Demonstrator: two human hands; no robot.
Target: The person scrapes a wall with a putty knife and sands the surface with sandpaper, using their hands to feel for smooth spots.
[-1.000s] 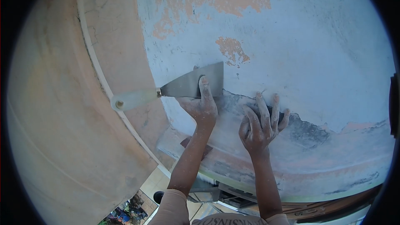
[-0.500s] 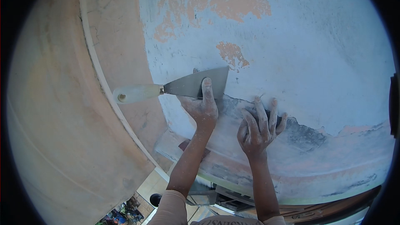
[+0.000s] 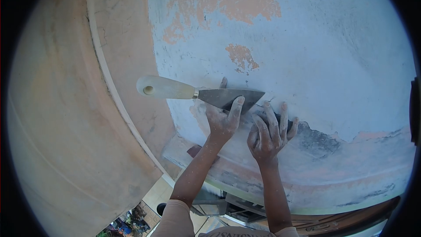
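My left hand (image 3: 223,120) is closed on the metal blade of a putty knife (image 3: 169,87), thumb in front and a fingertip showing above it. The knife's pale handle points left, and its blade tip reaches toward my right hand. Dust coats my fingers. Beside it, my right hand (image 3: 267,138) rests with fingers apart at the ragged edge of the peeling paint on the wall (image 3: 315,61). A dark grey bare patch (image 3: 320,140) runs to the right from those fingers.
Peach spots (image 3: 242,57) show through the pale blue paint higher up. A dark red flat piece (image 3: 194,151) lies by the ledge at the lower left. A raised white strip (image 3: 115,92) borders the beige surface on the left. Below are a dark bucket (image 3: 161,209) and tiled floor.
My left hand has moved right with the putty knife, whose blade has turned from pointing up to the right to nearly level. My right hand stays almost where it was.
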